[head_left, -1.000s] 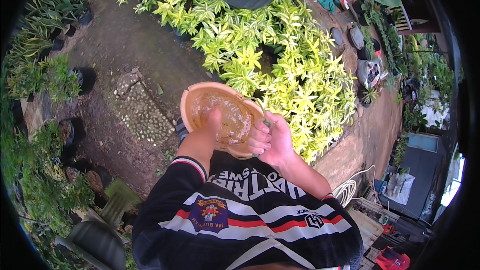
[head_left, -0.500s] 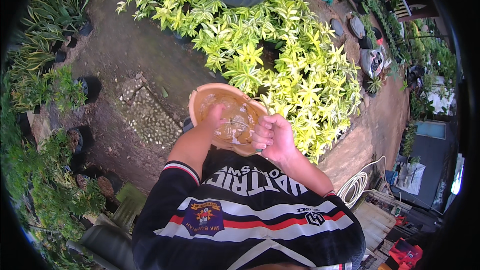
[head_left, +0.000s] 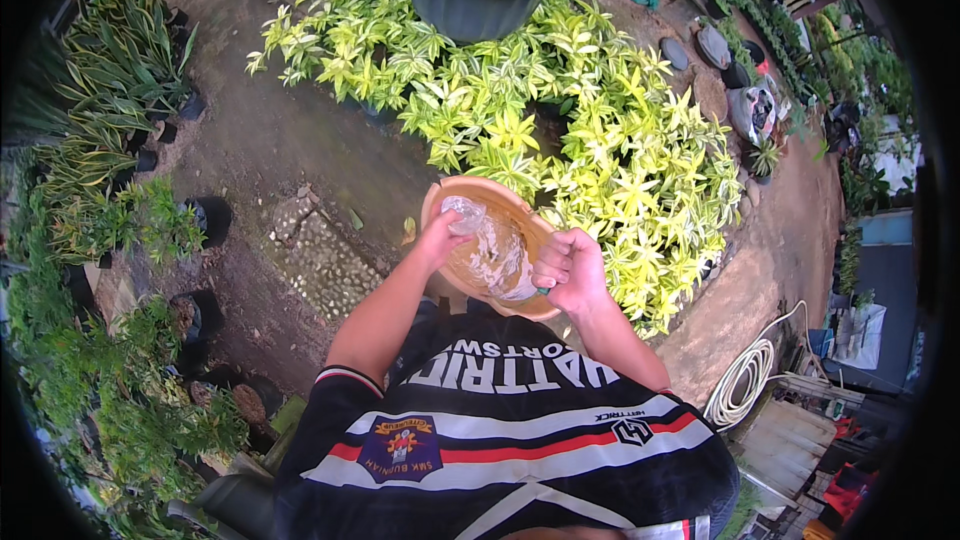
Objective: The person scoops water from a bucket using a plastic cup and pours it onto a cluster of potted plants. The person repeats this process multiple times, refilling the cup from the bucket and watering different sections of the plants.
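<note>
A tan-orange plastic bucket (head_left: 452,187) hangs in front of my body, with rippled, light-catching water inside. My left hand (head_left: 437,240) is at the left of its opening and grips a clear plastic cup (head_left: 463,214), raised to just inside the rim. My right hand (head_left: 572,270) is closed in a fist at the bucket's right side, around the bucket handle; most of the handle is hidden by the fingers, and a small green bit shows below them. Just beyond the bucket grow dense yellow-green leafy plants (head_left: 640,200).
A large dark grey pot (head_left: 480,2) stands among the leafy plants. Potted plants (head_left: 120,130) line the left side. A pebbled slab (head_left: 325,258) lies on the ground at left. To the right are a coiled hose (head_left: 742,380), flat stones (head_left: 712,47) and a stuffed plastic bag (head_left: 752,112).
My left hand has risen out of the water, and the clear cup now shows in it. The water surface is more stirred. My right hand keeps its grip; the view has shifted slightly.
</note>
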Demonstrator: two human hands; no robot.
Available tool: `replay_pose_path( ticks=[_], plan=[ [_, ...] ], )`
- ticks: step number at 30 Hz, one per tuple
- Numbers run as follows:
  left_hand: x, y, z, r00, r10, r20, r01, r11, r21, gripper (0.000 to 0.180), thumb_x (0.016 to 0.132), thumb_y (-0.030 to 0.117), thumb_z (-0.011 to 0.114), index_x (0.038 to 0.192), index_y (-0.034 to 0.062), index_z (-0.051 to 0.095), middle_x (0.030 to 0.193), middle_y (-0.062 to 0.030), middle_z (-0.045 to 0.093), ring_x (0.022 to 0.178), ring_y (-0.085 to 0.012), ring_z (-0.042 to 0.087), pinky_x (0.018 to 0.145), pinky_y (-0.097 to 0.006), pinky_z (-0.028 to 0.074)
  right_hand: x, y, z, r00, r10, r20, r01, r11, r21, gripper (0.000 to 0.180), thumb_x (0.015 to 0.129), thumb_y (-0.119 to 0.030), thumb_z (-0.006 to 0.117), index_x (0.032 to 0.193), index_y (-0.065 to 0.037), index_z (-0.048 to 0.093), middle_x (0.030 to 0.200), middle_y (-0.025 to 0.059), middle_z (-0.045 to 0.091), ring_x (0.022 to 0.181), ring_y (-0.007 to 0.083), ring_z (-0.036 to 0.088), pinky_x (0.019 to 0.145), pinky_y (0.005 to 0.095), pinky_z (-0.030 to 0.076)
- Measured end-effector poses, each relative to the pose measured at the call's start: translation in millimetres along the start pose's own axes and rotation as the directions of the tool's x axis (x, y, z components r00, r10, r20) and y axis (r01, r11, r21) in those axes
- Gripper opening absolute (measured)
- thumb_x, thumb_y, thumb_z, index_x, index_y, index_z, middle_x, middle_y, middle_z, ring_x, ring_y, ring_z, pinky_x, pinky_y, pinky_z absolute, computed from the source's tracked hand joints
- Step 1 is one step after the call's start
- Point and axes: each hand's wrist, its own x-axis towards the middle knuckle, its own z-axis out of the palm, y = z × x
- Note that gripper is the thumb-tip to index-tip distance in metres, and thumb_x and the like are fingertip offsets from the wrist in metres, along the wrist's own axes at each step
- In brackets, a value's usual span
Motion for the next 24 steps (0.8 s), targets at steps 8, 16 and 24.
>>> replay_pose_path(
  ticks=[8, 16, 24],
  plan=[
    [-27.2, 45.7, -0.2, 0.992, 0.129, 0.011, -0.129, 0.991, 0.036, 0.036, 0.08, 0.021, 0.047, 0.114, 0.0167, 0.035, 0.105, -0.0078, 0.05, 0.093, -0.0227, 0.053, 0.069, -0.037, 0.046, 10.7, -11.2, -45.1, 0.985, -0.088, -0.151, 0.106, 0.988, 0.115, 0.029, 0.073, -0.016, 0.046, 0.049, -0.017, 0.03, 0.041, -0.0052, 0.02, 0.034, 0.0095, 0.02, 0.038, 0.0246, 0.023],
    [-53.3, 69.0, -26.3, 0.981, 0.175, -0.08, -0.171, 0.984, 0.053, 0.034, 0.083, 0.035, 0.047, 0.11, 0.0164, 0.04, 0.102, -0.0066, 0.053, 0.089, -0.0212, 0.054, 0.064, -0.035, 0.046, 17.0, -24.0, -108.0, 0.923, -0.16, -0.349, 0.232, 0.957, 0.176, 0.032, 0.073, -0.015, 0.046, 0.048, -0.018, 0.026, 0.041, -0.0054, 0.018, 0.034, 0.0093, 0.017, 0.038, 0.0244, 0.022],
    [-72.1, 78.6, -72.4, 0.972, 0.175, -0.155, -0.174, 0.985, 0.021, 0.045, 0.085, 0.049, 0.042, 0.113, 0.0149, 0.039, 0.104, -0.0057, 0.052, 0.091, -0.0202, 0.052, 0.067, -0.034, 0.045, 10.1, -16.0, -175.0, 0.788, -0.182, -0.588, 0.37, 0.904, 0.216, 0.029, 0.071, -0.016, 0.048, 0.05, -0.018, 0.028, 0.042, -0.0052, 0.017, 0.035, 0.01, 0.016, 0.038, 0.025, 0.023]
  ],
)
